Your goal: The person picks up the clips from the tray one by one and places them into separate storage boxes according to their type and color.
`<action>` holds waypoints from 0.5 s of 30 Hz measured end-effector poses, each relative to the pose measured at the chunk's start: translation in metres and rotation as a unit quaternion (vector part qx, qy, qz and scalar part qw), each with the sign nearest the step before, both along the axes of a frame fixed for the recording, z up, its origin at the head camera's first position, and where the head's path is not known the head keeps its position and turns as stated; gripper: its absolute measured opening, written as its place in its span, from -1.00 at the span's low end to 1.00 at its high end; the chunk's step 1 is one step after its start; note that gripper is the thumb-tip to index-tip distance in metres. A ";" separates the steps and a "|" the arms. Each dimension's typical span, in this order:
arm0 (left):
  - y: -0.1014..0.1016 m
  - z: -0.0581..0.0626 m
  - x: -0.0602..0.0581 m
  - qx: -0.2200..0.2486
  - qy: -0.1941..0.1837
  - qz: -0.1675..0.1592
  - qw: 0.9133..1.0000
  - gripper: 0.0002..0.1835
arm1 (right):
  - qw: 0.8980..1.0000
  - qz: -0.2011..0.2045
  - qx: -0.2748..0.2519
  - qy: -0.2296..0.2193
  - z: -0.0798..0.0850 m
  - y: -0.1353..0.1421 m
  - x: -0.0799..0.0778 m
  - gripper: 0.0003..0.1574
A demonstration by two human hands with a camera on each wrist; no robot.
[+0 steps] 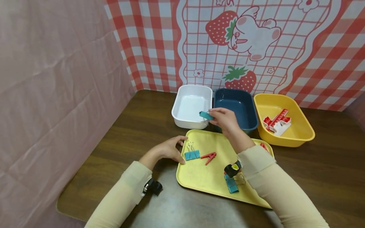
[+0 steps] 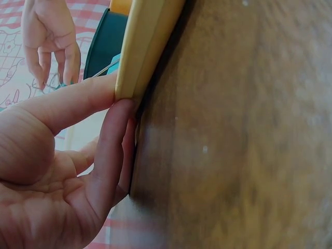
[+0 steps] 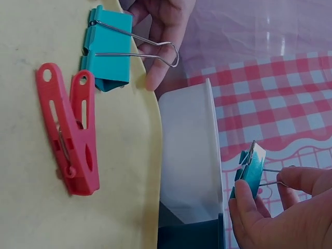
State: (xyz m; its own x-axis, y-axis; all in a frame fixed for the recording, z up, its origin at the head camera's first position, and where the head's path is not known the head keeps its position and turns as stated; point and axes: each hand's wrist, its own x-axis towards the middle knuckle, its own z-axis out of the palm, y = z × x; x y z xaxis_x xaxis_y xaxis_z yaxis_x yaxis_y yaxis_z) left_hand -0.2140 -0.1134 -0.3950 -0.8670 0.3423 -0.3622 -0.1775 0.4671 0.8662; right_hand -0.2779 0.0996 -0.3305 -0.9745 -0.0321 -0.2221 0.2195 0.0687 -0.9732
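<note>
My right hand [image 1: 225,122] pinches a teal binder clip [image 1: 206,115] above the front right edge of the white bin [image 1: 178,121]. The right wrist view shows the held clip's wire handles between thumb and fingers. At the left edge of the yellow tray [image 1: 205,187], my left hand [image 1: 169,149] grips the rim between thumb and fingers. Just inside that rim lies another teal binder clip [image 1: 192,155], handles folded out, beside a red clothespin [image 1: 209,157]. A third teal binder clip [image 1: 231,184] lies near the tray's front, partly hidden by the right wrist.
A dark blue bin [image 1: 242,107] stands between the white bin and a yellow bin [image 1: 303,128], which holds red and white clips [image 1: 280,126]. Part of a red clip [image 1: 264,146] shows on the tray's right side. A checked cloth hangs behind the wooden table [image 1: 114,142].
</note>
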 end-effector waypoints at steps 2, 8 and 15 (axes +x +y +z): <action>0.000 -0.001 0.000 0.002 -0.001 0.000 1.000 0.03 | 1.000 -0.003 0.005 -0.002 0.000 -0.003 -0.002 -0.60; -0.001 -0.001 0.000 0.004 -0.004 -0.001 1.000 0.03 | 0.999 -0.016 0.027 -0.015 -0.001 -0.011 -0.009 -0.62; -0.001 -0.001 0.000 -0.004 0.009 -0.005 1.000 0.03 | 0.999 -0.035 0.024 -0.026 0.000 -0.019 -0.018 -0.64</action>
State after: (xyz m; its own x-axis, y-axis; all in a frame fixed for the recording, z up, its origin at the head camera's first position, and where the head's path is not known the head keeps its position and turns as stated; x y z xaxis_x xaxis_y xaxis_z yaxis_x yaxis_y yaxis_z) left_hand -0.2144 -0.1141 -0.3962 -0.8697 0.3476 -0.3505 -0.1581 0.4764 0.8649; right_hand -0.2956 0.0803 -0.3308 -0.9611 0.0473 -0.2721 0.2756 0.0970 -0.9564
